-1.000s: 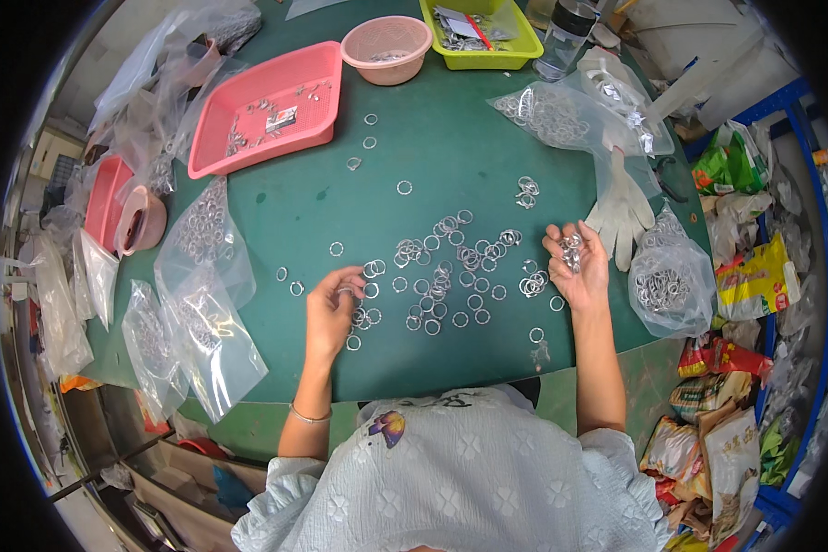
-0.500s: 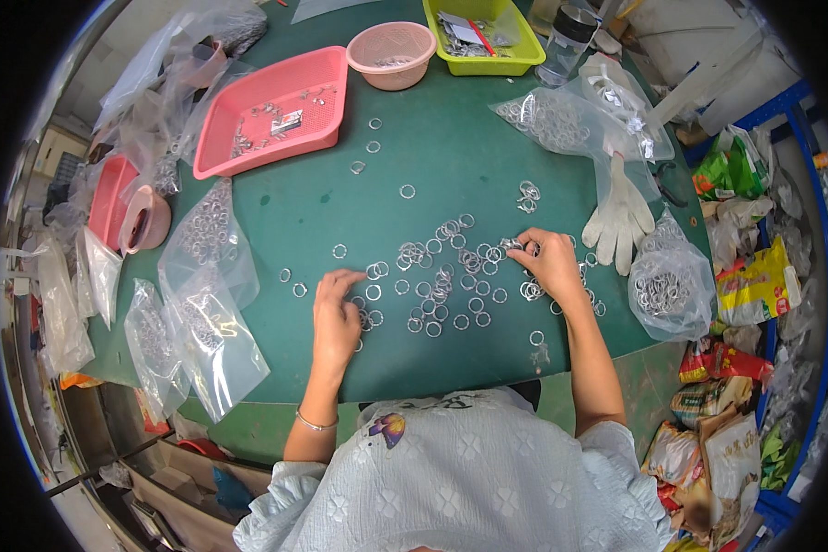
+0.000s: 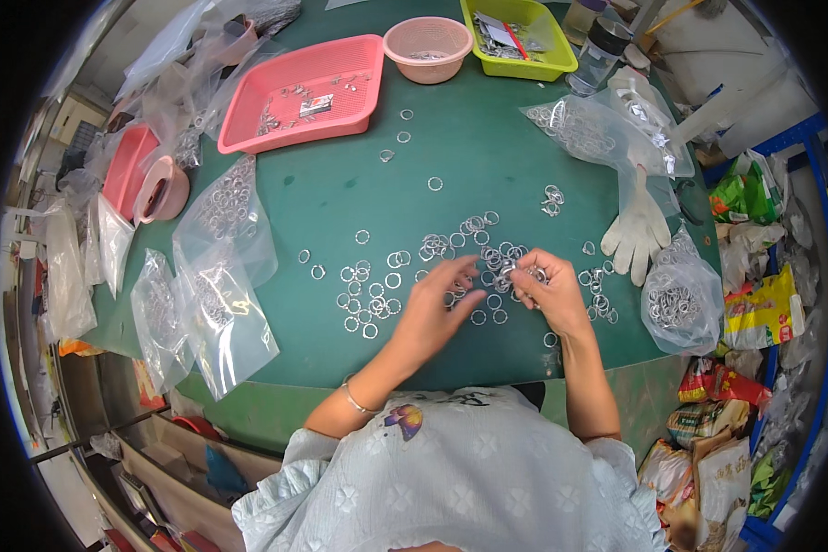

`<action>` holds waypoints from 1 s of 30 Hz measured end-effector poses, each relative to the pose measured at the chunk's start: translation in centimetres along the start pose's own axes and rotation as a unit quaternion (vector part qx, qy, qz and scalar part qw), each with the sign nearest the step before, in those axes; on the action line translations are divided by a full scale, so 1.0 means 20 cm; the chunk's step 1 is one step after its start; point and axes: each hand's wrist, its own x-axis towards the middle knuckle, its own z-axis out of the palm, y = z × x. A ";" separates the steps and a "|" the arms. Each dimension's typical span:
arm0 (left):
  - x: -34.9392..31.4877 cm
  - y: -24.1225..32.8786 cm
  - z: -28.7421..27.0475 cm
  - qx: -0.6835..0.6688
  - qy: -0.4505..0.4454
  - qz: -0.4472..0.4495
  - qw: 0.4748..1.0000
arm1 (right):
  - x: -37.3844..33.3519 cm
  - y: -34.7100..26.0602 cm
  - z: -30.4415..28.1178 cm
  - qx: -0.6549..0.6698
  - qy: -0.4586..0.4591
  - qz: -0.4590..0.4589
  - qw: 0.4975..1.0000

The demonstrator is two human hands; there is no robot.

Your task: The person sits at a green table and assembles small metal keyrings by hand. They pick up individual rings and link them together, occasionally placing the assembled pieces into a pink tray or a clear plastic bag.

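Note:
Many small silver rings (image 3: 376,290) lie on the green table in loose groups. My left hand (image 3: 440,302) is low over the middle of them, thumb and curved fingers apart, with rings beside and partly beneath it. Facing it, my right hand (image 3: 554,293) has its thumb and fingers closed on a few silver rings (image 3: 535,273). How many it holds is hidden by the fingers. A pile of rings (image 3: 499,255) sits just beyond the gap between both hands. More rings (image 3: 598,301) are scattered to the right of my right wrist.
A pink tray (image 3: 377,97), a pink bowl (image 3: 428,72) and a yellow-green tray (image 3: 524,66) stand at the far side. Plastic bags of rings (image 3: 219,276) lie left, another bag (image 3: 679,308) right. A white glove (image 3: 637,241) is beside it. The table's near edge adjoins my body.
My left hand has moved right, from the left-hand rings to the middle, near my right hand. A loose group of rings now lies where it was. The view has shifted slightly.

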 end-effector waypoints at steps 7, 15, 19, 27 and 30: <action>-0.03 0.01 0.06 0.034 0.001 -0.016 0.999 | -0.02 0.04 0.07 0.077 -0.023 -0.024 0.996; -0.04 0.06 0.05 0.030 0.064 0.062 0.996 | -0.04 0.08 0.11 0.321 -0.066 0.075 0.942; -0.04 0.02 0.07 -0.077 0.099 0.025 0.992 | -0.05 0.07 0.14 0.279 -0.054 0.050 0.957; -0.05 -0.03 0.04 -0.265 0.036 -0.127 0.955 | -0.07 0.08 0.18 0.172 -0.018 -0.056 0.983; -0.04 -0.04 0.02 -0.354 -0.010 -0.198 0.914 | -0.08 0.08 0.19 0.123 -0.003 -0.093 0.988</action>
